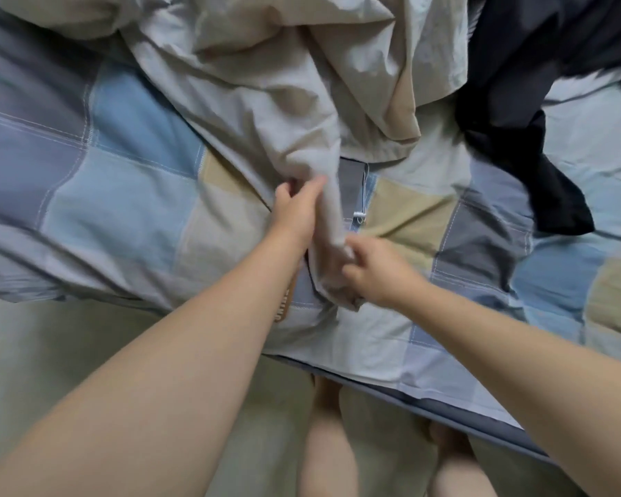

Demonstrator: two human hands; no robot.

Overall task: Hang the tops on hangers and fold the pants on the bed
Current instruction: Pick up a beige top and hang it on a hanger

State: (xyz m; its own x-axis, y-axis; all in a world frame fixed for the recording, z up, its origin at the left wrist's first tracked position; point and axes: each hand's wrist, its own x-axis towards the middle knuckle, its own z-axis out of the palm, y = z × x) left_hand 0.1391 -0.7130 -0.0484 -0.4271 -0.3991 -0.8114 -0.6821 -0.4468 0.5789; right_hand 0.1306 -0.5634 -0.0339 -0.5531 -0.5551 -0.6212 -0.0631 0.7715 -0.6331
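Fabric: pale garment [273, 102] on plaid bed cover [122, 195], long axis from frame centre up to top edge, bunched narrow end pointing down. Left hand [296, 206] grips mid-bunch; right hand [377, 274] pinches lower end.

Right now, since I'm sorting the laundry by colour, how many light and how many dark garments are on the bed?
Pale grey-beige garment, gripped by the left hand and the right hand: 1 (its heap may hide more)
Dark navy garment: 1
Total: 2
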